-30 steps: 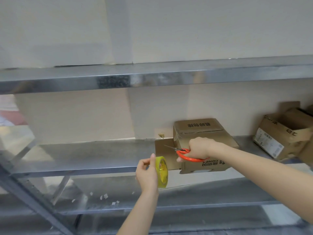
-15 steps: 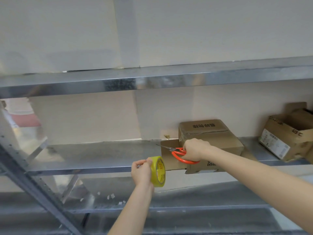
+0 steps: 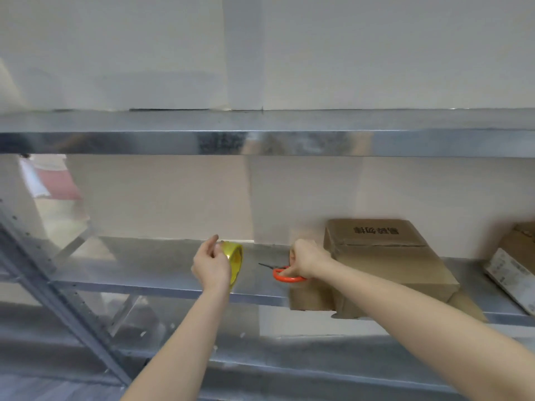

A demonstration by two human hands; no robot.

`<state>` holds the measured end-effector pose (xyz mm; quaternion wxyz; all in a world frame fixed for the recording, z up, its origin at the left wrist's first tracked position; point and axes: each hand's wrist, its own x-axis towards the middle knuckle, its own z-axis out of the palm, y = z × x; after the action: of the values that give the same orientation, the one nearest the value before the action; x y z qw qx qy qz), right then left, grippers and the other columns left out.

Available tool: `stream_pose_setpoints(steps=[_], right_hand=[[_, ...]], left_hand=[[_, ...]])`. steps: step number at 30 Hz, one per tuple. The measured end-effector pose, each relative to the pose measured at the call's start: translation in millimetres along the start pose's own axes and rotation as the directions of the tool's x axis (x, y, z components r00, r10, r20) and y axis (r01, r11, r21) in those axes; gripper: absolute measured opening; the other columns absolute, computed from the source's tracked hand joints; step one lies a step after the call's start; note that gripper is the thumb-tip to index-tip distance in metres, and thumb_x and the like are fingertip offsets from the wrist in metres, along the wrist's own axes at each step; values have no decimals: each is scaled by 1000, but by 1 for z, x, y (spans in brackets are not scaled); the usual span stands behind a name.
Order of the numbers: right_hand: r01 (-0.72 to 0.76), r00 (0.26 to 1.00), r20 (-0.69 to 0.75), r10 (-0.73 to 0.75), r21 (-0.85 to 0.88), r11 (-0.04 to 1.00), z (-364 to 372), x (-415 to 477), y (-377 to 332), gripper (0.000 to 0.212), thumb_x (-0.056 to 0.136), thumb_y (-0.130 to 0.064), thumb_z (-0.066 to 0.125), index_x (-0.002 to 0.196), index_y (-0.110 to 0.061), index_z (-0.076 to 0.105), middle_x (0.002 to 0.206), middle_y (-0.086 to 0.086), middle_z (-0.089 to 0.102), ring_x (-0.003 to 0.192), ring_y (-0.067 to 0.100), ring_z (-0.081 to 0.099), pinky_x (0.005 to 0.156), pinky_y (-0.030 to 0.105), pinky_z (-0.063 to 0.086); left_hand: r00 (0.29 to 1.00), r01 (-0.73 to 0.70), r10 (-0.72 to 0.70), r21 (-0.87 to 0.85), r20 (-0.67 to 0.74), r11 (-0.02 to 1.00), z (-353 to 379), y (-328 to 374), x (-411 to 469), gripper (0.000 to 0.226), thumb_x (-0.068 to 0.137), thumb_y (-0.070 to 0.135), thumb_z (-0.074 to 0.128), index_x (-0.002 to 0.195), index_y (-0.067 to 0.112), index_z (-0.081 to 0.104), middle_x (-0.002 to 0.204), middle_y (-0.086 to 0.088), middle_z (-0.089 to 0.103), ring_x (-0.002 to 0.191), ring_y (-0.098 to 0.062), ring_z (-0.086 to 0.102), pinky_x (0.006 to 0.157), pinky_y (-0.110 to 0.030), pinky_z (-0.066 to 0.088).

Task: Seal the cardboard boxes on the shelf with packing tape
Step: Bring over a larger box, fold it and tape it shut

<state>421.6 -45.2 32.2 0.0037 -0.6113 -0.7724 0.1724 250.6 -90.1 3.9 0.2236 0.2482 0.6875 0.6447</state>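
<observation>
Head view: your left hand (image 3: 211, 267) grips the yellow tape roll (image 3: 235, 260), which stands on edge. Your right hand (image 3: 307, 261) is curled round the orange-handled scissors (image 3: 286, 276), blades pointing left. The cardboard box (image 3: 385, 261) overhangs the metal shelf's (image 3: 144, 264) front lip, long axis toward the wall. It is likely light and dentable, so steady it by its sides.

Dark characters printed upside down atop the cardboard box (image 3: 385, 256) are too blurred to read.

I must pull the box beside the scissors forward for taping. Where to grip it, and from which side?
Likely from the front: the box overhangs the shelf edge, so fingers fit under its near bottom edge, thumb on the flat top.
</observation>
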Motion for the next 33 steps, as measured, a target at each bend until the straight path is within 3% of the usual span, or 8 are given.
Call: stream_pose_setpoints(steps=[4, 11, 16, 21, 25, 28, 31, 33], right_hand=[[96, 995, -34, -99, -63, 993, 10, 49, -17, 40, 78, -45, 69, 100, -12, 64, 107, 10, 66, 100, 29, 63, 73, 28, 42], [214, 973, 108, -207, -68, 974, 39, 97, -41, 29, 86, -30, 63, 107, -11, 66, 113, 9, 65, 102, 29, 63, 86, 32, 50], [239, 967, 120, -226, -106, 965, 61, 114, -49, 24, 93, -30, 53, 102, -14, 68, 110, 6, 65, 99, 24, 61, 77, 29, 42], [219, 962, 162, -220, 22, 975, 47, 118, -50, 16, 95, -21, 49, 92, -17, 64, 116, 7, 63, 100, 22, 57, 79, 27, 43], [154, 986, 48, -163, 146, 977, 7, 105, -24, 18, 93, -17, 52, 101, -17, 68, 110, -1, 64, 98, 17, 58, 75, 19, 39], [82, 996, -60, -70, 213, 974, -23, 89, 7, 12, 93, -18, 57, 97, -17, 68, 103, -2, 67, 94, 15, 61, 81, 23, 48], [-7, 976, -206, 65, 268, 963, -45, 67, 38, 8, 91, -17, 60, 92, -19, 68, 96, -3, 69, 90, 13, 63, 82, 23, 49], [-66, 939, -305, 158, 291, 955, -52, 50, 56, 9, 90, -15, 60, 89, -20, 68, 91, -2, 69, 87, 15, 63, 79, 24, 47]], left_hand=[[995, -91, 97, 134, -39, 987, 5, 2, 35, 25, 92, 5, 52, 110, 5, 69, 109, -13, 70, 108, -30, 61, 93, -27, 40], [993, -118, 110, 266, 46, 957, 2, -14, 81, 19, 87, 10, 64, 105, 11, 70, 99, -12, 73, 96, -23, 65, 81, -22, 39], [988, -111, 82, 244, 128, 963, -1, -29, 110, 22, 84, 4, 66, 84, 26, 64, 73, 9, 66, 82, -18, 64, 73, -19, 39], [960, -167, 71, 351, 271, 921, 6, -49, 136, 15, 91, 9, 60, 101, 11, 72, 99, -5, 71, 92, -21, 64, 77, -22, 39], [913, -297, 115, 443, 392, 846, 30, -49, 149, 20, 93, 12, 56, 108, 13, 70, 113, -5, 69, 106, -25, 61, 85, -24, 38], [856, -389, 195, 349, 479, 852, 52, -39, 141, 15, 93, 14, 59, 102, 15, 71, 109, -2, 70, 106, -22, 62, 88, -26, 39], [750, -470, 278, 187, 600, 863, 72, -27, 126, 11, 90, 12, 64, 96, 18, 71, 102, 2, 71, 99, -16, 65, 88, -26, 44], [634, -540, 346, 77, 691, 838, 85, -20, 116, 12, 87, 11, 68, 95, 19, 71, 99, 6, 72, 91, -11, 67, 87, -27, 49]])
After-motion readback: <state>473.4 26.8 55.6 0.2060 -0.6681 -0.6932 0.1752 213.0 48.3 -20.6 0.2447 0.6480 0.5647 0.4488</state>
